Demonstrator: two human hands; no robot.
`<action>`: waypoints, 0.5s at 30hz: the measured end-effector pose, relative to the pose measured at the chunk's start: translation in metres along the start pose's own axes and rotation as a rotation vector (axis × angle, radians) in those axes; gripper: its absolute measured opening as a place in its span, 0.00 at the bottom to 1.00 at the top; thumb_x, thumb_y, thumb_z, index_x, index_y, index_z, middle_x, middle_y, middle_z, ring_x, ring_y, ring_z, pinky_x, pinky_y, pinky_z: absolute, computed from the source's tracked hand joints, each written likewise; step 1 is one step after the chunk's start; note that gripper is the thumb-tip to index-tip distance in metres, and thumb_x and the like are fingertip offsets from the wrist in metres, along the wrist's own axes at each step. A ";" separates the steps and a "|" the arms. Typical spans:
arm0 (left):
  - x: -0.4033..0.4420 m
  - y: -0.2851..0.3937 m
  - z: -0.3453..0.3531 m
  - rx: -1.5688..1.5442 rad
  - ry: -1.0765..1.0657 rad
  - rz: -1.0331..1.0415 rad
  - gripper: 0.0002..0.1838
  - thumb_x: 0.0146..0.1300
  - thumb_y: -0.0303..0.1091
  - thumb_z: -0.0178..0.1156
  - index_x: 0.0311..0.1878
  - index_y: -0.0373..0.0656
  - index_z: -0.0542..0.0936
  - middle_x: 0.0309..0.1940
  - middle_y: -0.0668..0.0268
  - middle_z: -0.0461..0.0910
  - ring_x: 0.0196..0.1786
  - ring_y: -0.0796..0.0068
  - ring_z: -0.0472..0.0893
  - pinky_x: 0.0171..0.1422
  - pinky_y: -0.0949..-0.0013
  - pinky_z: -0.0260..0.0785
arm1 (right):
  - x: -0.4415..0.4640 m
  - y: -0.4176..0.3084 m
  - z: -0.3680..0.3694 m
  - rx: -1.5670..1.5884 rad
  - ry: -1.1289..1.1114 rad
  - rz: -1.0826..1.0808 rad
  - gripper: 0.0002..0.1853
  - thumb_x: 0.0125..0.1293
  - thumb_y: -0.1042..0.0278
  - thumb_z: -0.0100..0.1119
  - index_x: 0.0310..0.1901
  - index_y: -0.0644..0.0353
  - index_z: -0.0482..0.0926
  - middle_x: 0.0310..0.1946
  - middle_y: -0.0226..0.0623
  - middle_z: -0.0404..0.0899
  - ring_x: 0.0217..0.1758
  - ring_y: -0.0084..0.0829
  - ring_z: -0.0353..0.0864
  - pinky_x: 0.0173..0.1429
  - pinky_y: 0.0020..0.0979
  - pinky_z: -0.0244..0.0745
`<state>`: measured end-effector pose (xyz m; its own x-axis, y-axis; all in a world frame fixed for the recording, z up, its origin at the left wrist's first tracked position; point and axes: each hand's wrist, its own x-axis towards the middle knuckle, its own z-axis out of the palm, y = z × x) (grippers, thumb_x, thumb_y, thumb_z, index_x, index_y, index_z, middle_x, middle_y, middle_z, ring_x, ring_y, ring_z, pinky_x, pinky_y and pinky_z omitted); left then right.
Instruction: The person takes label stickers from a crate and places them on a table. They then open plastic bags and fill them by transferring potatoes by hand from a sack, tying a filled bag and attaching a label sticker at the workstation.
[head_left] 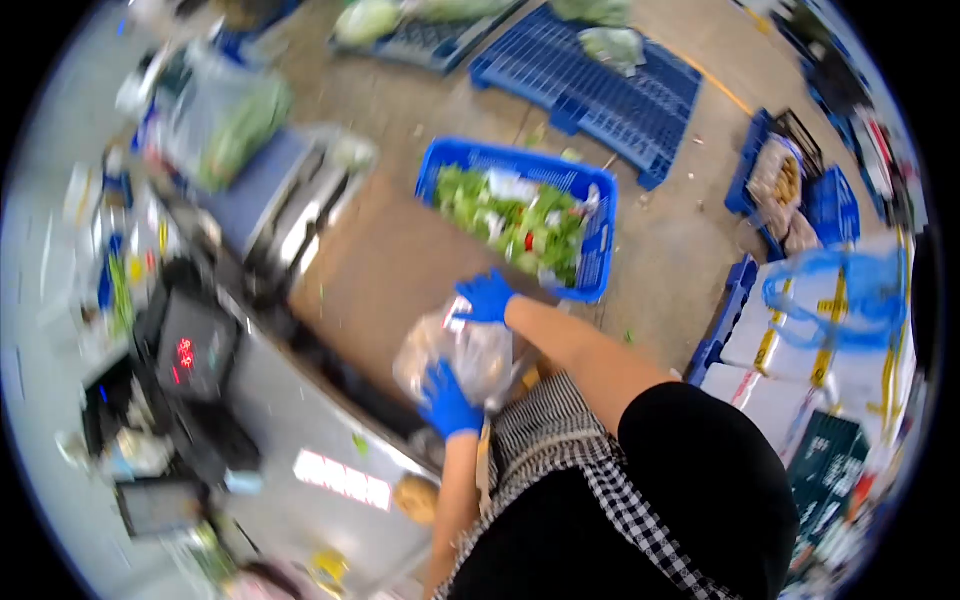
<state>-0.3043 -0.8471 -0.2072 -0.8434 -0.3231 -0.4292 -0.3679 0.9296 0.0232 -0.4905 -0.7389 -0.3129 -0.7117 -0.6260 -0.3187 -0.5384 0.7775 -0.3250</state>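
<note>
Clad in black, with a checked apron [545, 425] tied on. Touching a clear plastic bag [478, 355] with both blue-gloved hands, at the near edge of the brown-topped table [370, 250]. Laying the fingers of the left hand [447, 398], slightly apart, against the side of the bag. Curving the fingers of the right hand [487, 297] at its upper edge; cannot tell, for either hand, whether pinching the plastic. Filled with something tan, too blurred to name. To the left, fronted by a steel table [310, 410] and a digital scale [185, 350] lit with red digits. Just past the brown top, faced by a blue crate [603, 232] full of leafy greens [545, 225]. Farther out, on the floor, backed by a slatted blue pallet [570, 75] bearing pale green vegetables [612, 48].
</note>
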 end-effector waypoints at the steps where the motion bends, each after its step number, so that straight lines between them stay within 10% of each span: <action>1: -0.002 -0.003 -0.011 -0.158 -0.085 -0.087 0.57 0.40 0.39 0.71 0.71 0.50 0.45 0.69 0.57 0.52 0.63 0.50 0.64 0.62 0.52 0.61 | -0.011 0.020 -0.002 0.072 0.050 0.103 0.39 0.57 0.32 0.43 0.62 0.56 0.62 0.59 0.45 0.66 0.61 0.44 0.65 0.63 0.54 0.53; 6: 0.036 -0.038 0.020 -0.181 -0.183 -0.290 0.59 0.37 0.45 0.70 0.70 0.48 0.43 0.54 0.49 0.72 0.53 0.50 0.75 0.56 0.56 0.68 | -0.137 0.156 0.008 0.611 0.184 0.362 0.36 0.61 0.39 0.46 0.60 0.63 0.65 0.51 0.54 0.73 0.53 0.50 0.73 0.56 0.40 0.67; 8: 0.072 -0.060 0.043 -0.098 -0.321 -0.251 0.49 0.40 0.49 0.68 0.67 0.47 0.58 0.53 0.47 0.72 0.54 0.52 0.74 0.59 0.58 0.67 | -0.216 0.221 0.041 0.786 0.180 0.376 0.29 0.62 0.42 0.46 0.52 0.59 0.73 0.47 0.49 0.76 0.50 0.43 0.76 0.55 0.38 0.68; 11: 0.129 -0.060 0.084 -0.797 -0.182 0.107 0.21 0.56 0.39 0.58 0.52 0.40 0.73 0.44 0.55 0.77 0.43 0.62 0.76 0.50 0.65 0.70 | -0.361 0.311 0.094 1.008 0.128 0.642 0.27 0.61 0.45 0.45 0.50 0.61 0.75 0.49 0.49 0.75 0.55 0.46 0.73 0.60 0.40 0.64; 13: 0.110 0.011 0.023 -1.163 -0.134 0.225 0.16 0.58 0.36 0.58 0.46 0.36 0.77 0.40 0.62 0.79 0.37 0.69 0.77 0.43 0.69 0.71 | -0.454 0.384 0.135 0.511 -0.242 0.708 0.31 0.59 0.41 0.44 0.51 0.62 0.75 0.53 0.50 0.72 0.57 0.46 0.71 0.62 0.39 0.63; 14: 0.051 0.086 -0.077 -0.413 -0.082 0.242 0.27 0.56 0.46 0.58 0.56 0.41 0.72 0.49 0.58 0.76 0.50 0.62 0.77 0.56 0.64 0.69 | -0.503 0.388 0.111 0.502 -0.276 0.854 0.31 0.58 0.42 0.45 0.50 0.62 0.76 0.51 0.51 0.73 0.56 0.46 0.72 0.60 0.38 0.65; 15: 0.087 0.016 -0.016 -0.187 -0.182 -0.100 0.34 0.49 0.51 0.61 0.58 0.42 0.71 0.54 0.58 0.73 0.56 0.63 0.73 0.61 0.64 0.64 | -0.538 0.396 0.092 0.543 -0.360 0.959 0.30 0.57 0.43 0.45 0.48 0.62 0.77 0.50 0.51 0.74 0.55 0.46 0.72 0.59 0.38 0.66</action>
<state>-0.3892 -0.8632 -0.2297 -0.7215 -0.3586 -0.5924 -0.5258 0.8404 0.1317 -0.2793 -0.1000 -0.3521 -0.5059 0.1581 -0.8480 0.4797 0.8686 -0.1242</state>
